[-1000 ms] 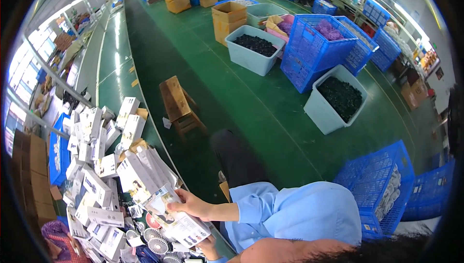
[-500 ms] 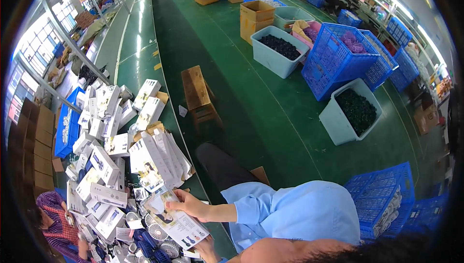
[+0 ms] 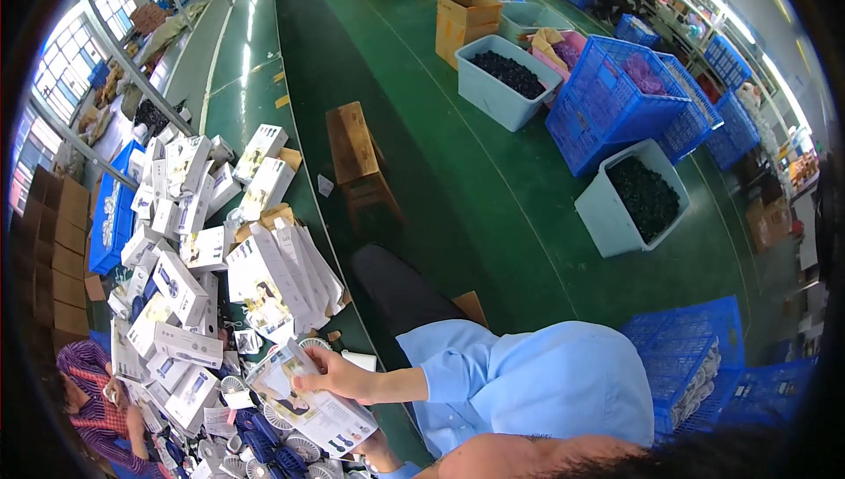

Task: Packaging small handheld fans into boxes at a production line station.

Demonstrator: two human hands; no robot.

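While I sit side-on to the table, my right hand is pinched shut on the upper edge of a white printed carton, thumb on one face and fingers curled over the other. That grip keeps the carton tilted up off the clutter, its printed face towards me. My left hand sits at the carton's lower corner, near the picture's bottom edge. It seems to prop the carton from beneath, but I cannot tell whether it actually grips. The two hands are apart, one at each end of the carton, which I judge steadies it better than a single hold would.

The carton hangs just over a bed of small round white fans and blue parts, close enough to reach either without stretching. Just beyond my right hand a stack of flat cartons leans on edge, likely so that one can be slid off at a time. Further along, made-up boxes lie heaped every way.

A co-worker in a striped top bends over the far side. Behind me, on the green floor, stand a wooden stool, blue crates and grey bins of dark pieces.
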